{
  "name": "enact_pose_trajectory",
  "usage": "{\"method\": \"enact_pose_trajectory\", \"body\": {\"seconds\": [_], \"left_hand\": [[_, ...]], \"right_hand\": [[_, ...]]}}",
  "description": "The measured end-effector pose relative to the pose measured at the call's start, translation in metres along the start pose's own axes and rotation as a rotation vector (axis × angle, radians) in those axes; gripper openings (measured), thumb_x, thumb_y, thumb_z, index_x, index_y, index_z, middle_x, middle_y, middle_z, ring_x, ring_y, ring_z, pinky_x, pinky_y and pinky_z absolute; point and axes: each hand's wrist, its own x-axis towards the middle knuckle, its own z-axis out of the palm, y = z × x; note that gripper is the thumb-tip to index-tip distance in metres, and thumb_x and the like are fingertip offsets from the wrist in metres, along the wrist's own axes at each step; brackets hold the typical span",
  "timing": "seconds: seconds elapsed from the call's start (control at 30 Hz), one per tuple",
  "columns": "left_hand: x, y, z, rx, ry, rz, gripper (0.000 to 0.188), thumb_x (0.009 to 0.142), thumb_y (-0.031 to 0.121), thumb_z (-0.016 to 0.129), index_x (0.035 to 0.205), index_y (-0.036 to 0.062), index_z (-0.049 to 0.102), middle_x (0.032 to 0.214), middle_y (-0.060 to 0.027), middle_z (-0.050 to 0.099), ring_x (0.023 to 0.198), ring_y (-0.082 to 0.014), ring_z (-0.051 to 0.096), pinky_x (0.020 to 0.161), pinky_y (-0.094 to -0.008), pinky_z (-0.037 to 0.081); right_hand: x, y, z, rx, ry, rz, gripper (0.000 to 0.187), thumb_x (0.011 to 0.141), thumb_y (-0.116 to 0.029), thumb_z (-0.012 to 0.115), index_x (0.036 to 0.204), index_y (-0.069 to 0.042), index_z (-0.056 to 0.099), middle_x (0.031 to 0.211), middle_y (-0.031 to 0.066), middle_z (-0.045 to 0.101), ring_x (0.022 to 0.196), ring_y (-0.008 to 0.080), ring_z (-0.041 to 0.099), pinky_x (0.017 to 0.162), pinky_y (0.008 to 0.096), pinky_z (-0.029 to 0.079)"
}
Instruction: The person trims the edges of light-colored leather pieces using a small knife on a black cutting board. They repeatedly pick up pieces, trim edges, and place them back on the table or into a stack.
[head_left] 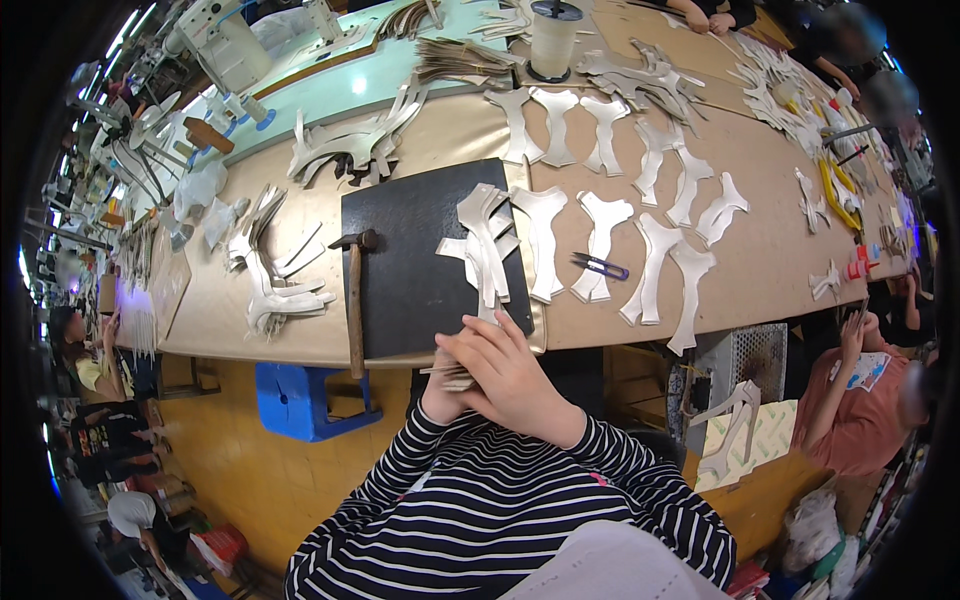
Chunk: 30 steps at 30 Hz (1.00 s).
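My left hand (441,396) is closed around a small stack of thin, pale cut pieces (455,376), held just off the table's front edge. Over the same stack lies my right hand (512,378), its fingers bent across it and partly hiding it. Just beyond my fingertips, several silvery-white, Y-shaped cut pieces (486,235), leather-like, overlap on a black mat (410,270). A hammer (356,300) with a wooden handle rests along the mat's left edge. To the right, more of these pieces are spread in rows, and small thread snips (600,265) lie on one of them.
Bundles of cut pieces (270,280) lie at the left. A thread cone (552,40) stands at the back, a sewing machine (225,45) at the far left. A blue stool (300,402) is below the table edge. Other people work at both sides and across the table.
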Motion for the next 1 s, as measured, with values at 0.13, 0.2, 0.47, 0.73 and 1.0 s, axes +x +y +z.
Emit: {"method": "enact_pose_trajectory", "body": {"seconds": [0.13,0.2,0.47,0.73,1.0], "left_hand": [[0.004,0.010,-0.007,0.228,-0.057,0.090,0.037,0.084,0.010,0.072,0.118,0.0012,0.060,0.116,-0.0124,0.064,0.106,-0.0247,0.062,0.091,-0.0354,0.050],[0.007,0.015,-0.021,0.269,-0.267,0.065,0.036,0.083,0.011,0.072,0.117,0.0019,0.062,0.116,-0.0126,0.064,0.106,-0.0258,0.062,0.092,-0.0362,0.050],[0.004,0.019,-0.024,0.465,-0.312,0.120,0.052,0.081,0.014,0.075,0.126,0.0008,0.054,0.117,-0.0134,0.064,0.111,-0.0248,0.061,0.096,-0.0362,0.049],[0.007,0.040,0.005,-0.194,-0.076,-0.144,0.057,0.090,-0.003,0.059,0.142,-0.0007,0.037,0.128,-0.0129,0.054,0.113,-0.0190,0.058,0.095,-0.0313,0.049],[0.006,0.052,0.017,0.084,-0.081,0.013,0.054,0.082,0.003,0.071,0.132,-0.0003,0.049,0.120,-0.0102,0.060,0.110,-0.0187,0.060,0.095,-0.0315,0.049]], "right_hand": [[-0.002,0.007,-0.006,0.278,0.080,-0.119,0.052,0.080,-0.005,0.068,0.130,-0.008,0.054,0.122,0.0069,0.060,0.119,0.0226,0.055,0.111,0.0479,0.033],[-0.004,0.008,-0.017,0.391,-0.043,-0.140,0.050,0.080,-0.005,0.068,0.128,-0.009,0.055,0.124,0.0061,0.060,0.118,0.0220,0.055,0.112,0.0475,0.032],[0.002,-0.003,-0.039,0.162,0.030,-0.064,0.067,0.081,-0.034,0.073,0.137,-0.008,0.048,0.139,0.0101,0.050,0.132,0.0307,0.044,0.115,0.0590,0.020],[-0.001,0.002,-0.026,0.054,0.121,0.007,0.065,0.072,-0.032,0.077,0.130,-0.010,0.058,0.143,0.0134,0.047,0.135,0.0375,0.039,0.115,0.0621,0.015],[-0.014,0.005,-0.030,0.055,0.251,-0.120,0.048,0.075,-0.029,0.073,0.118,-0.010,0.064,0.129,0.0064,0.061,0.126,0.0319,0.050,0.117,0.0626,0.012]]}}
